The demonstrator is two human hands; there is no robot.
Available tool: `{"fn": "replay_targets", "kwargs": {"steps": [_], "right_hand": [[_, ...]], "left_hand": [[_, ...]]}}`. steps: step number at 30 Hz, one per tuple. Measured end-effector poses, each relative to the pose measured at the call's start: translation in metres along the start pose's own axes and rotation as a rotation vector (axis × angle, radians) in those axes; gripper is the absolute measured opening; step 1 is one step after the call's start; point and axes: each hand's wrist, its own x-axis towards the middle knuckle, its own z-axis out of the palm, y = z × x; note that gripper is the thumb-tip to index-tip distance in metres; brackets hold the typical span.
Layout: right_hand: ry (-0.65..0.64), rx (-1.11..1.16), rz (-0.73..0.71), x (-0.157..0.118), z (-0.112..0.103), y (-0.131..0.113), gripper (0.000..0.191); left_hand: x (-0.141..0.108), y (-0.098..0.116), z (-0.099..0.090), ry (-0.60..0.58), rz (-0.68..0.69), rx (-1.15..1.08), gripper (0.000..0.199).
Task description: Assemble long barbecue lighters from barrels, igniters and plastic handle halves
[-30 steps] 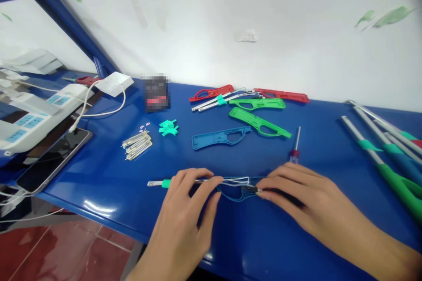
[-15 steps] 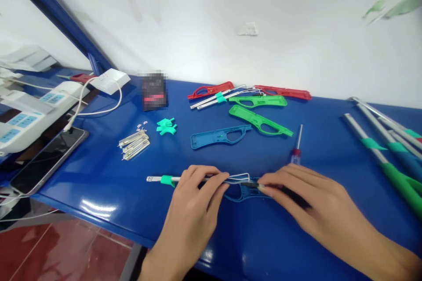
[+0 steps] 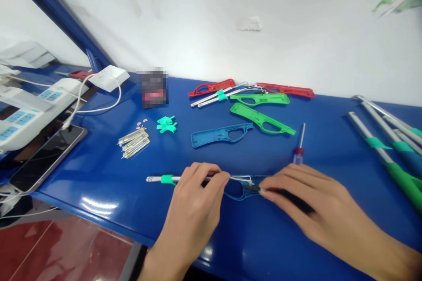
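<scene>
My left hand (image 3: pixel 199 199) is closed on a metal tube (image 3: pixel 153 179) with a green clip (image 3: pixel 167 179) round it; white wires (image 3: pixel 242 178) run from its right end. Under the wires lies a blue handle half (image 3: pixel 235 191), partly covered by my hands. My right hand (image 3: pixel 306 197) pinches a thin black tool (image 3: pixel 293 197), its tip at the wire ends over the blue handle half. A screwdriver (image 3: pixel 298 153) lies just behind my right hand.
Another blue handle half (image 3: pixel 211 136), green halves (image 3: pixel 263 118) and red halves (image 3: pixel 286 90) lie farther back. Green clips (image 3: pixel 166 124) and metal-ended parts (image 3: pixel 134 142) are left of centre. A phone (image 3: pixel 49 156) and power strip (image 3: pixel 39 105) lie left; assembled tubes (image 3: pixel 369 134) lie right.
The wire ends and the black tool's tip have shifted slightly over the blue handle half. My left fingers have closed up a little on the tube. The camera view has moved slightly.
</scene>
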Motion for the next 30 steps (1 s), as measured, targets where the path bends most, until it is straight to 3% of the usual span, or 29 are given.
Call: {"fn": "replay_targets", "kwargs": {"steps": [12,18,24,30], "right_hand": [[-0.045,-0.004,-0.015,-0.005,-0.001,0.002,0.017],[0.011,-0.016,0.037,-0.004,0.003,-0.002,0.012],[0.046,-0.071,0.060,-0.002,0.012,-0.008,0.026],[0.075,-0.106,0.044,-0.002,0.017,-0.008,0.023]], "left_hand": [[-0.001,-0.001,-0.002,-0.012,0.029,-0.026,0.023],[-0.001,0.000,-0.002,-0.026,0.040,-0.008,0.022],[-0.001,-0.002,-0.001,-0.023,0.051,-0.015,0.022],[-0.002,0.000,0.000,-0.011,0.044,-0.020,0.021]]}}
